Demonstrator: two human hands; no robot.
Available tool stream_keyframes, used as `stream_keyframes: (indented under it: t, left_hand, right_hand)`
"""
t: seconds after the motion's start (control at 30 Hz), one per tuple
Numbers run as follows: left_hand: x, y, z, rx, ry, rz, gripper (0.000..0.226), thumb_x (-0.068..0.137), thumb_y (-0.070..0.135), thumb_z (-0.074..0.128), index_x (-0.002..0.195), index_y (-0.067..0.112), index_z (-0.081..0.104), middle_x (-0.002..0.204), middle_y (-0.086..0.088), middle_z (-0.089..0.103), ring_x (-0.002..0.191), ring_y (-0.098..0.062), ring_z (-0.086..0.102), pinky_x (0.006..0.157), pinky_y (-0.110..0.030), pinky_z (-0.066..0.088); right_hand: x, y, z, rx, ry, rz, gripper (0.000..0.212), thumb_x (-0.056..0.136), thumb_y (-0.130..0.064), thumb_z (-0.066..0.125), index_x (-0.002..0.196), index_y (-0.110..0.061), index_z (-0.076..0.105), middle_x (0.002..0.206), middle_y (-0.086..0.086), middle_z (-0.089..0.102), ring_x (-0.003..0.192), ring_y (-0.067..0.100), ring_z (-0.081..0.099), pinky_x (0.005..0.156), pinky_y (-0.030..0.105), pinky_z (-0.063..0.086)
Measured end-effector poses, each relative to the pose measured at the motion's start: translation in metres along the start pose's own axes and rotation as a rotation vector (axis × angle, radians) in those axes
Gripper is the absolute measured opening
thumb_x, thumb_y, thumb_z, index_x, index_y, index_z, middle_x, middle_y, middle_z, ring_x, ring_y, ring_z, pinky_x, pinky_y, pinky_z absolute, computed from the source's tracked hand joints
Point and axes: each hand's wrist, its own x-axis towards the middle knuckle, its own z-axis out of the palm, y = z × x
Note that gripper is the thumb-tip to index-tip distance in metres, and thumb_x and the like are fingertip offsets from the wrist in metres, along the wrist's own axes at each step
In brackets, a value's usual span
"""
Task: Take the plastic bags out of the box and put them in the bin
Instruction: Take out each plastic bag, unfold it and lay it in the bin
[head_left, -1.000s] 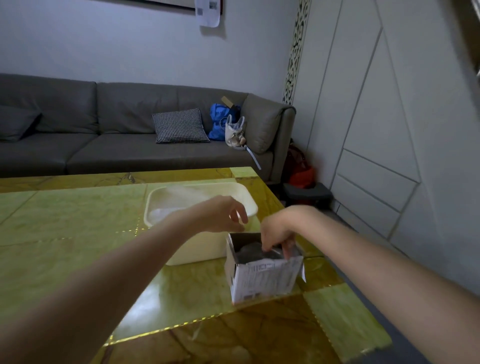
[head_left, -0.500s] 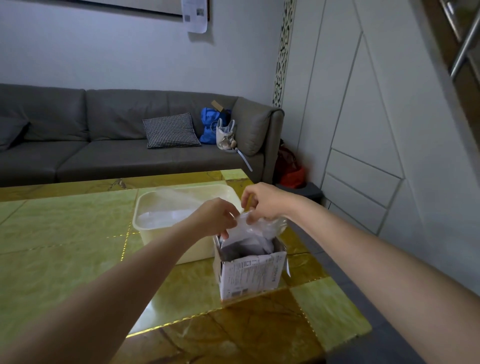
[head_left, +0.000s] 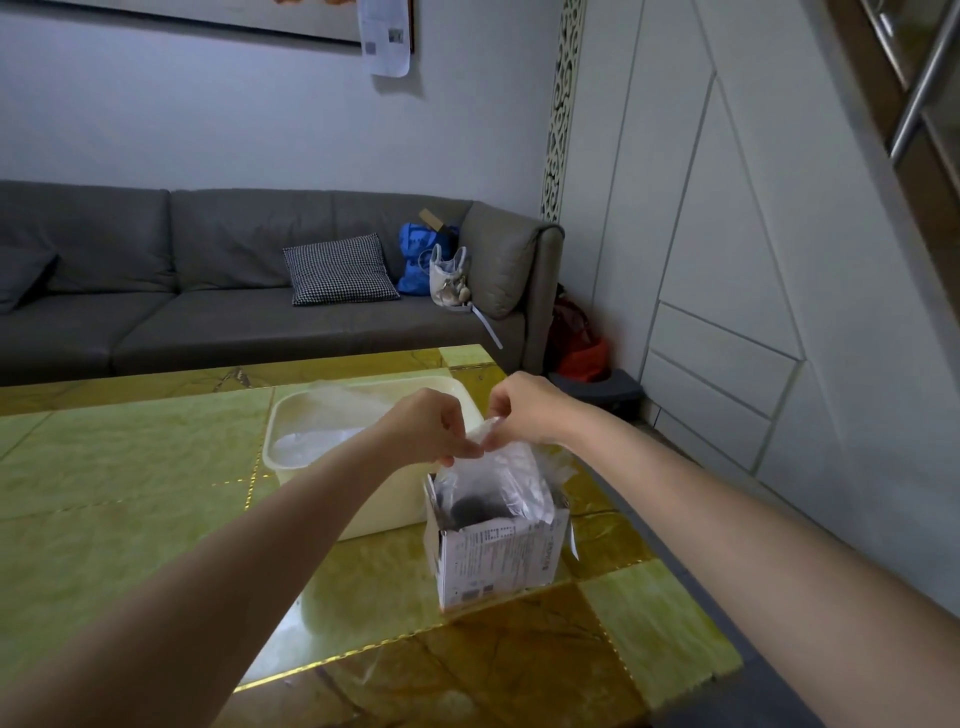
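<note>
A small white printed cardboard box (head_left: 496, 558) stands open on the green-and-gold table (head_left: 130, 493). A clear plastic bag (head_left: 501, 467) rises out of its top. My left hand (head_left: 431, 428) and my right hand (head_left: 524, 410) both pinch the bag's upper edge just above the box, fingertips close together. Behind and left of the box sits a cream plastic bin (head_left: 384, 512), with clear plastic bags (head_left: 317, 441) lying inside it. The lower part of the held bag is hidden in the box.
The table's right edge runs close beside the box, with grey floor below it. A grey sofa (head_left: 208, 306) with a checked cushion (head_left: 337, 270) and bags stands behind the table. White wall panels (head_left: 727, 260) rise at the right.
My right hand has come up out of the box with a clear bag. My left hand has moved over from the bin and now pinches the same bag.
</note>
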Motion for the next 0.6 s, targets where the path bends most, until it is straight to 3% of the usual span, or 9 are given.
stream_keyframes:
  t: [0.1, 0.17, 0.3, 0.4, 0.5, 0.6]
  left_hand:
    - [0.001, 0.000, -0.010, -0.122, 0.010, -0.017, 0.023, 0.078, 0.022, 0.071, 0.073, 0.011, 0.052, 0.081, -0.008, 0.065, 0.059, -0.011, 0.052, 0.058, -0.020, 0.043]
    - [0.001, -0.001, -0.017, -0.274, 0.070, -0.056, 0.023, 0.081, 0.020, 0.069, 0.071, 0.011, 0.050, 0.071, -0.004, 0.058, 0.058, -0.011, 0.050, 0.057, -0.021, 0.044]
    - [-0.001, 0.000, -0.033, -0.634, 0.249, -0.105, 0.017, 0.086, 0.020, 0.063, 0.080, 0.009, 0.052, 0.072, 0.000, 0.058, 0.053, -0.009, 0.050, 0.052, -0.017, 0.044]
    - [-0.003, 0.002, -0.042, -0.747, 0.320, -0.099, 0.015, 0.090, 0.023, 0.058, 0.088, 0.009, 0.055, 0.072, -0.001, 0.058, 0.046, -0.004, 0.054, 0.057, -0.021, 0.047]
    - [-0.003, 0.001, -0.047, -0.727, 0.311, -0.139, 0.013, 0.092, 0.022, 0.055, 0.090, 0.010, 0.057, 0.074, -0.003, 0.057, 0.051, -0.008, 0.054, 0.060, -0.023, 0.047]
    - [-0.003, -0.001, -0.047, -0.828, 0.303, -0.203, 0.014, 0.095, 0.016, 0.049, 0.096, 0.006, 0.058, 0.064, -0.001, 0.062, 0.056, -0.010, 0.047, 0.057, -0.021, 0.044]
  right_hand:
    - [0.002, 0.003, -0.002, 0.118, -0.130, 0.077, 0.051, 0.075, -0.030, 0.078, 0.115, -0.014, 0.051, 0.105, 0.003, 0.055, 0.079, 0.016, 0.052, 0.064, 0.027, 0.043]
    - [-0.001, 0.010, 0.002, 0.127, -0.244, 0.105, 0.054, 0.077, -0.027, 0.077, 0.122, -0.011, 0.050, 0.096, 0.006, 0.057, 0.064, 0.015, 0.048, 0.056, 0.026, 0.040]
    - [-0.008, 0.027, 0.018, -0.007, -0.197, 0.063, 0.018, 0.082, -0.010, 0.070, 0.099, -0.007, 0.067, 0.081, 0.001, 0.061, 0.061, 0.008, 0.053, 0.052, 0.018, 0.043]
    - [-0.009, 0.032, 0.031, -0.155, -0.278, 0.043, 0.014, 0.084, -0.012, 0.069, 0.097, -0.008, 0.070, 0.096, 0.002, 0.068, 0.077, 0.011, 0.060, 0.065, 0.019, 0.049]
    - [-0.006, 0.026, 0.018, -0.184, -0.330, 0.063, 0.039, 0.079, -0.031, 0.074, 0.111, -0.012, 0.065, 0.111, 0.003, 0.065, 0.099, 0.021, 0.062, 0.085, 0.031, 0.052]
    - [0.000, 0.017, -0.012, 0.087, -0.210, 0.051, 0.065, 0.075, -0.041, 0.076, 0.129, -0.010, 0.054, 0.125, 0.002, 0.058, 0.107, 0.023, 0.060, 0.091, 0.034, 0.050]
